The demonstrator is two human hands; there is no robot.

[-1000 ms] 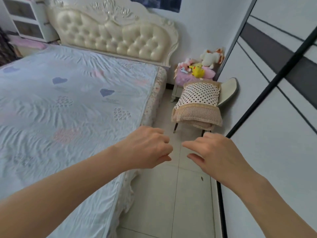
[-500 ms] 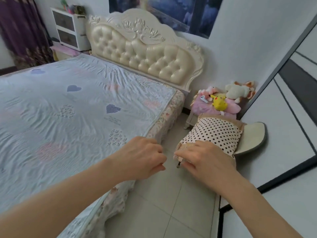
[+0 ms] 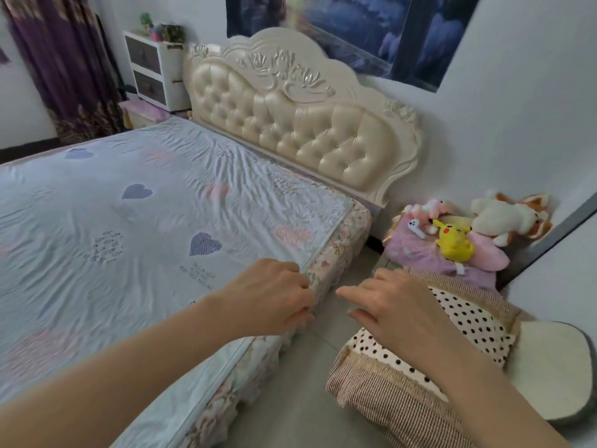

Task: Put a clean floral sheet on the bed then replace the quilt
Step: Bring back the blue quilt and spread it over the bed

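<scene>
Both hands now closer to bed edge; left hand point(image 3: 268, 297) fingers curled, nearest sheet point(image 3: 129, 221) edge; right hand point(image 3: 397, 305) fingers loose, holding nothing

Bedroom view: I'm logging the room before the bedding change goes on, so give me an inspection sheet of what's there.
Surface: bed covered by a pale heart-print sheet, wrinkled; floral skirt shows along its edge.
Job's things: clean floral sheet and quilt, nothing seen.
Clutter: polka-dot pillow on a chair; yellow plush and white plush by the wall.
Grip: left hand curled at the sheet's edge, hold unclear; right hand open, empty.
Cables: nothing seen.
Surroundings: tufted headboard, drawer unit, purple curtain, tiled floor.
</scene>
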